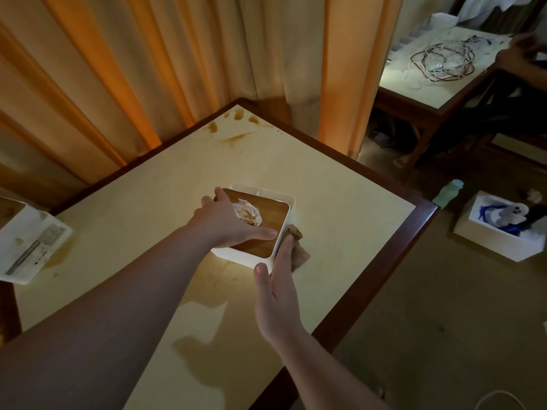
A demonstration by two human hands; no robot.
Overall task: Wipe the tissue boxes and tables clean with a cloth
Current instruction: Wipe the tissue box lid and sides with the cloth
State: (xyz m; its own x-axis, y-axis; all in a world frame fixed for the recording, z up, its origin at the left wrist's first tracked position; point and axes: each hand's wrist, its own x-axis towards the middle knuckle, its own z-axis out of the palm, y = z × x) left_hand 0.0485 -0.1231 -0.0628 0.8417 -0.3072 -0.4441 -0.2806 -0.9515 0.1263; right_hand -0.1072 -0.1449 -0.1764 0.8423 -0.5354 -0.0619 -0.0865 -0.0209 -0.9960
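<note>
We see only part of the cloth [297, 247]; our right hand [276, 294] covers the rest. A second box [26, 244] is cut off at the left edge, its label unreadable.

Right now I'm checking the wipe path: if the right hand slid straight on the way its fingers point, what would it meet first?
Only the brown cloth already under the right hand; beyond that, bare table, probably.
</note>
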